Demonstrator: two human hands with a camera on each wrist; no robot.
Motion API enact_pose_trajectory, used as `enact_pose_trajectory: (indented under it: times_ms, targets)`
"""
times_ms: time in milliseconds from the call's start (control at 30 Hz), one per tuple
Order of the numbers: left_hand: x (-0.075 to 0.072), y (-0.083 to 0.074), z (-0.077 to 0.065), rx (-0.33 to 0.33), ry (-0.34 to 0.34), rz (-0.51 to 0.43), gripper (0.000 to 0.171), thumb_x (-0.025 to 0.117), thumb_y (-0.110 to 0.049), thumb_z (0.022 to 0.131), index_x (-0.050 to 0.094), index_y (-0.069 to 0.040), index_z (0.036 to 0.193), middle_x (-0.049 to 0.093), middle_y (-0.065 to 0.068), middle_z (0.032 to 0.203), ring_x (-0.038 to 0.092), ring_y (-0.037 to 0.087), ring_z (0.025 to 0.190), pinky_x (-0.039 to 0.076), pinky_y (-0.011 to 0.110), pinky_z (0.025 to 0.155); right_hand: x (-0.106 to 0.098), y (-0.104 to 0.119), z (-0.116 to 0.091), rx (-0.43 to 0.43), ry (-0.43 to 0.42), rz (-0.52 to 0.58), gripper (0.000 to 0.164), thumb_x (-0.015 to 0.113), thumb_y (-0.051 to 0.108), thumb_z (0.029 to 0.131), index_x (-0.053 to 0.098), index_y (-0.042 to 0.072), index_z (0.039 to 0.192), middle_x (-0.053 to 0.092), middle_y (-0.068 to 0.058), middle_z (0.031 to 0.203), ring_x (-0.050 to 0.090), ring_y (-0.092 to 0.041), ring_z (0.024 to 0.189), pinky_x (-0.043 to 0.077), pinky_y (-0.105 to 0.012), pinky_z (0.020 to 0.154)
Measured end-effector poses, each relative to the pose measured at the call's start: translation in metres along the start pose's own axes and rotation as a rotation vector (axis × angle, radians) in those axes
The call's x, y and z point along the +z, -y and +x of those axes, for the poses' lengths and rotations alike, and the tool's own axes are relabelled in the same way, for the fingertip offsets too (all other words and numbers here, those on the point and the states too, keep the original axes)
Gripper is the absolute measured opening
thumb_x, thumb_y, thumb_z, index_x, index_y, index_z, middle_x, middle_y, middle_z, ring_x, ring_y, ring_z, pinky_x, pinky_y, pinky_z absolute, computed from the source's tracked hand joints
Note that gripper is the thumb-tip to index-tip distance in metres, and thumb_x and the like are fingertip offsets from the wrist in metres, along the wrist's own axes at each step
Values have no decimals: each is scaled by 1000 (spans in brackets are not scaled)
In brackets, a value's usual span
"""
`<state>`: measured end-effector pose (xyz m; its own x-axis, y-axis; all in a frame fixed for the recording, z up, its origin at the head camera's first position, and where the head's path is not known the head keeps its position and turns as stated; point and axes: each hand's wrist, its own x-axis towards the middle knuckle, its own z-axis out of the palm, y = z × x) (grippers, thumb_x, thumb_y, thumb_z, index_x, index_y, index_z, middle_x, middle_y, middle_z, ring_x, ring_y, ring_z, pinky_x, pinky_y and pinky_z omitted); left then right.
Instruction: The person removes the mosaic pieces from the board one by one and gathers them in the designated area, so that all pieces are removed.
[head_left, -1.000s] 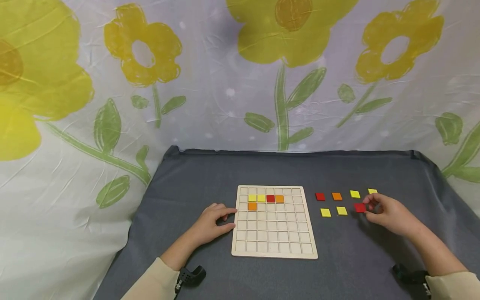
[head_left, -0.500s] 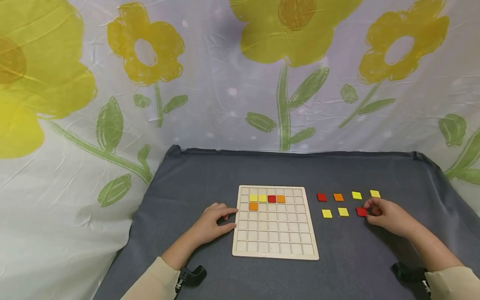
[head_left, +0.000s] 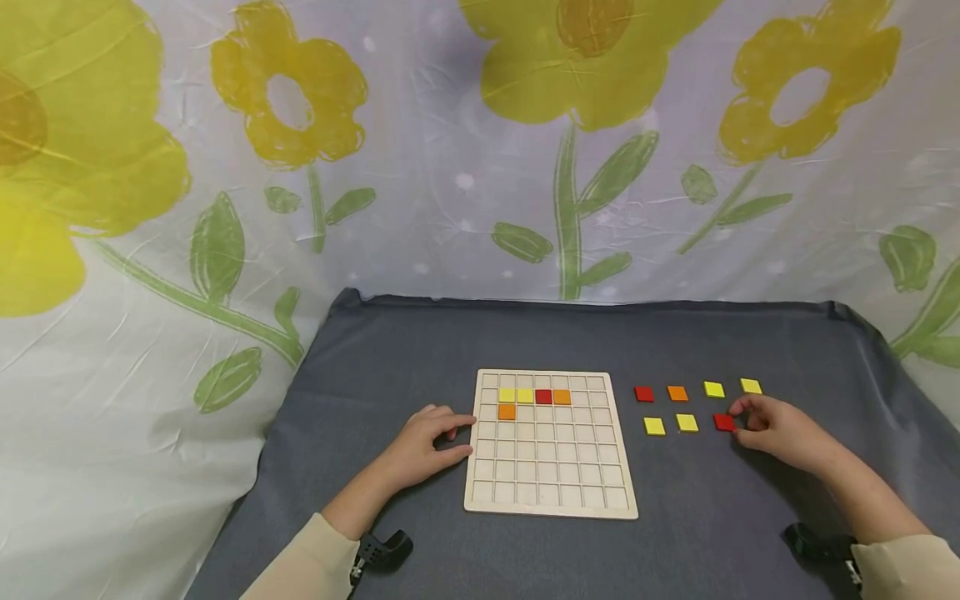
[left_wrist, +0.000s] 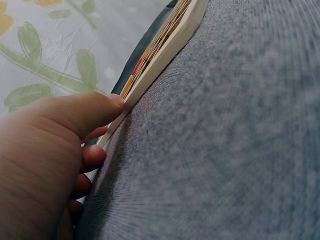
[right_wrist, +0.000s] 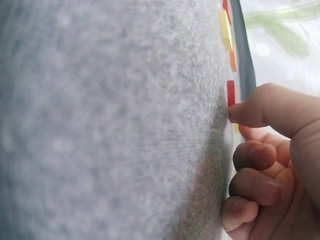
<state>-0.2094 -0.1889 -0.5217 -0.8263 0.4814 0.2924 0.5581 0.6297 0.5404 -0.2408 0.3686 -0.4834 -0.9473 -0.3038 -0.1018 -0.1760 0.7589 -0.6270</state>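
"Red tile (head_left: 723,422), pinched at one edge: is that what is held by the right hand (head_left: 783,433)?"

"Yes. It is gripped narrowly between thumb and forefinger. By the right wrist view the thumb is shown pressed to it, and the three other fingers (right_wrist: 252,185) are revealed, curled below; from the head they are mostly hidden."

"Is it laid flat on the dark cloth (head_left: 555,333)?"

"Whether it is fully rested there cannot be told; it is held close to the cloth, at the right end of the nearer row."

"And the left hand (head_left: 420,446)?"

"Nothing is grasped by it. The wooden board (head_left: 555,454) is touched at its left edge by thumb and forefinger, held apart. By the left wrist view the board's pale side is shown, its squares foreshortened; only by the head view is the grid laid out."

"What is set in it?"

"Two yellow squares (head_left: 515,396), a red square (head_left: 543,397) and an orange square (head_left: 562,397) are lined up; another orange piece (head_left: 507,412) is placed nearer, before the first yellow."

"And beside the board?"

"Two loose yellow tiles (head_left: 655,427) are ranged with the pinched one; farther back are seen a loose red tile (head_left: 644,394), a loose orange tile (head_left: 677,393) and two more yellows (head_left: 714,389)."
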Motion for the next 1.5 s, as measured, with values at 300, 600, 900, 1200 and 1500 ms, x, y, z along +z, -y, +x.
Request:
enact_pose_trajectory:
  times_ms: [300,600,900,1200,1500]
  targets:
    - [-1,-1,1,1,-2,-2,35,81,-26,91,73,-15,123,51,-6,84,40,10,79,32,30,75,-3,13,-4,-28,-59,-8,36,73,12,94,56,-6,121,46,-3,78,43,-13,62,36,-31,57]
    - [-2,-3,1,2,0,0,35,81,-26,91,73,-14,123,50,-6,83,40,11,78,31,30,74,-8,63,-6,-106,-111,20,32,71,13,98,55,-1,122,45,-5,81,42,-13,61,38,-32,55]
    - [-2,-3,-1,-11,5,-3,36,80,-27,91,73,-15,125,48,-9,83,39,11,78,30,31,75,1,106,2,-224,-127,81,26,73,6,94,58,5,116,44,-3,80,41,-11,59,37,-30,54]
    - [-1,-2,0,-10,-2,1,36,80,-28,91,73,-15,124,48,-8,83,38,10,78,30,31,75,16,136,26,-282,-72,158,24,72,7,95,59,8,115,47,-5,83,43,-14,62,41,-30,57]
    - [-1,-2,0,-5,2,-1,36,81,-26,91,73,-14,124,49,-8,83,38,11,77,30,30,74,35,160,50,-317,-38,178,24,72,7,95,60,8,116,47,-4,81,41,-13,61,38,-30,56]
